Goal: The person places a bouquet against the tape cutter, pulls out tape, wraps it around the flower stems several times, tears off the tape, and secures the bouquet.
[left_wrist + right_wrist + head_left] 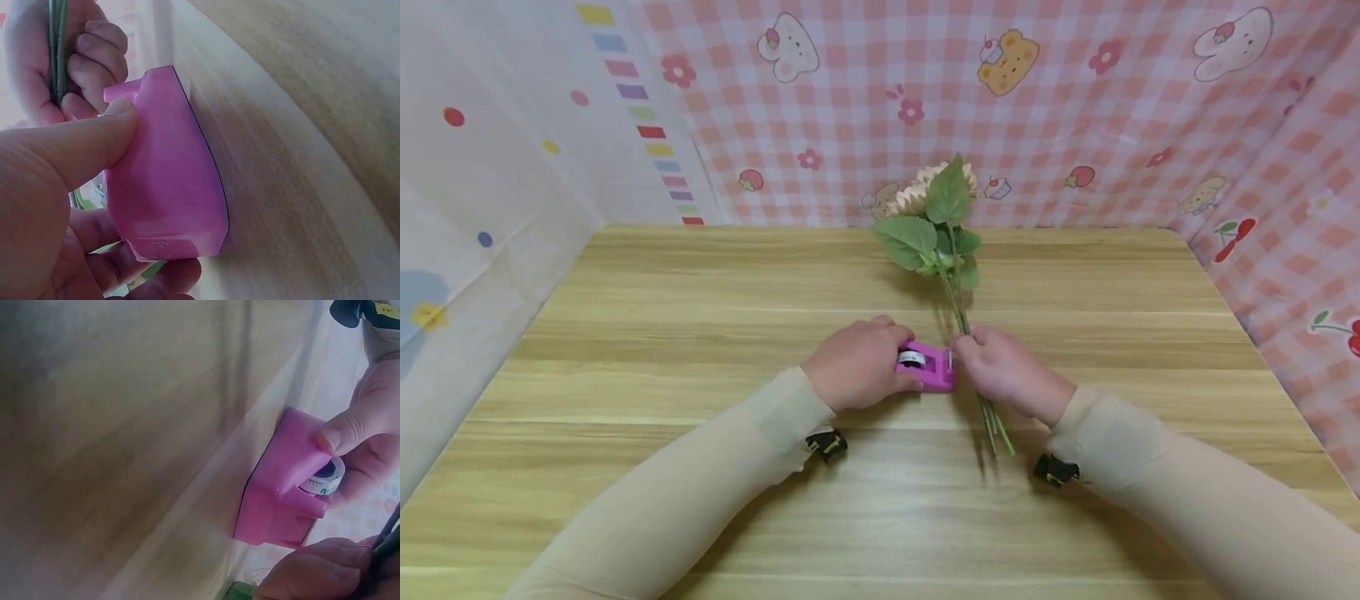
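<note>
My left hand (861,365) grips the pink dispenser (937,380) mid-table (662,325); my right hand (1011,375) holds the stems (960,313) just beside it. Only the head view gives me the pale flower (912,200) on top. The right wrist view shows the tape roll (324,484), which the left wrist view hides from me, though there I see the right fingers (100,50) curled round the stems

Table (880,500): wood-look top, yellow-brown, pale streaks running nine to three o'clock. Far corners at ten and two, the latter rounded. Pink tape dispenser (931,377) near centre, a touch toward one o'clock; from where I stand, base seems down on the top.
</note>
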Action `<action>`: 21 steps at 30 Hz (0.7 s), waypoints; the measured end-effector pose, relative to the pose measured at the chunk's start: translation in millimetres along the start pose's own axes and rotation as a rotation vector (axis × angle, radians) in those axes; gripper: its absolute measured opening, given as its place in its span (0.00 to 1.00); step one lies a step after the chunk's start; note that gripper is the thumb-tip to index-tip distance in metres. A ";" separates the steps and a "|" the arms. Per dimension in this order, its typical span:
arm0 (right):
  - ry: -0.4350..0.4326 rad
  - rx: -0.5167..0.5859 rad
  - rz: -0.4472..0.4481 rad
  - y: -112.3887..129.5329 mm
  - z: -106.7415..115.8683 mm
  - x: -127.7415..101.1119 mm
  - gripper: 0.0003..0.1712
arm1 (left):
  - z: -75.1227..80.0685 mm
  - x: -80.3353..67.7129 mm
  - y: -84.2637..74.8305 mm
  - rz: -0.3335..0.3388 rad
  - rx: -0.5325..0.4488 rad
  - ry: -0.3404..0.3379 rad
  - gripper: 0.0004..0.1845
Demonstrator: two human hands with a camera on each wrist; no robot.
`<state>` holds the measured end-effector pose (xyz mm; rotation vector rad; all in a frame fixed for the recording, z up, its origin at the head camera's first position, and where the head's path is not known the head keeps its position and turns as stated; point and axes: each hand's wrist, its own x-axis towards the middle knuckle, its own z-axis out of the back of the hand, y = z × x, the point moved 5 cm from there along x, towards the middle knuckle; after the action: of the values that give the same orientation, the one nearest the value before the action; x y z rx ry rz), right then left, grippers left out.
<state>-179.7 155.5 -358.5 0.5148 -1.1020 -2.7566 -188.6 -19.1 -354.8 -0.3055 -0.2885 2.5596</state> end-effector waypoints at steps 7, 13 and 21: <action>-0.003 -0.019 0.000 2.7 -0.4 -0.1 0.26 | 0.6 -0.2 0.2 0.000 0.009 -0.006 0.36; -0.014 -0.028 -0.001 4.3 -1.0 2.2 0.26 | 0.5 -0.1 0.8 0.001 0.012 -0.008 0.35; -0.028 -0.011 0.011 5.2 0.7 3.2 0.24 | -0.4 -0.5 1.1 0.008 0.008 0.008 0.36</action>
<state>-182.9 151.4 -355.2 0.4681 -1.0924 -2.7667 -188.6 -20.2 -355.4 -0.3139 -0.2742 2.5659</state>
